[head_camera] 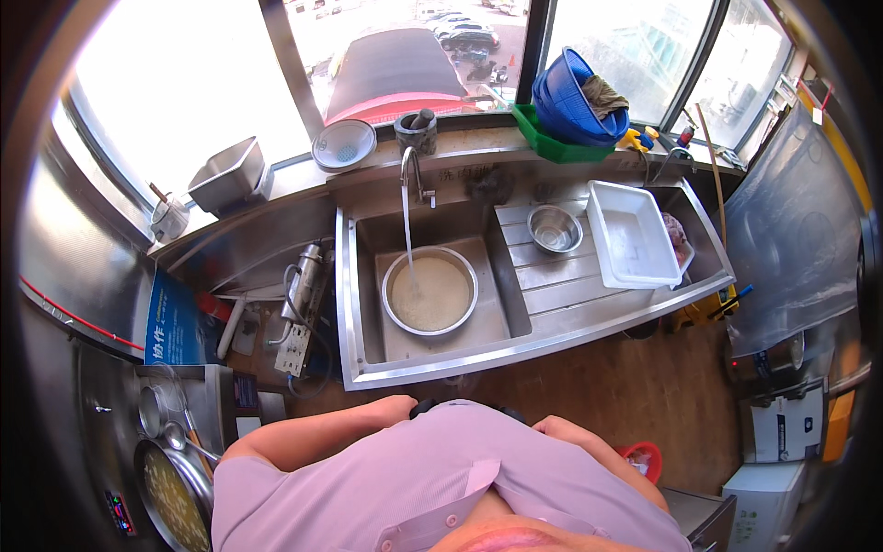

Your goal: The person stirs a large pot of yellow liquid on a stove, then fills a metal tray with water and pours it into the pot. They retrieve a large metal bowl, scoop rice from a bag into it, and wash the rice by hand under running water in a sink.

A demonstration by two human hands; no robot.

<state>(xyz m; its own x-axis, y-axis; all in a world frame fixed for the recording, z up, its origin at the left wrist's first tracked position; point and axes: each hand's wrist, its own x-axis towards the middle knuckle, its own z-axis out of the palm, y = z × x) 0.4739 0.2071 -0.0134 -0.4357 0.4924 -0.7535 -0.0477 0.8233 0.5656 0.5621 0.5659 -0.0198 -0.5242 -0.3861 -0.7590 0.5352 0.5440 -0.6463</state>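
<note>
Both hands are low at my waist, beside the front of my shirt. My left hand (400,408) has its fingers partly hidden near something black. My right hand (552,426) rests on the other side, its fingers mostly hidden by the shirt. Beyond them, a round metal basin (429,291) sits in the stainless steel sink (500,324), holding pale grains under cloudy water. A stream of water runs into it from the tap (410,165). On the ridged drainboard (545,272) are a small metal bowl (554,229) and a white plastic tub (631,234).
Blue plastic colanders (569,96) and a green basin (562,148) stand on the window ledge, with a stone mortar (416,138) and a bowl (343,145). A large pot (172,497) with liquid is at lower left; a red bin (645,461) stands at right.
</note>
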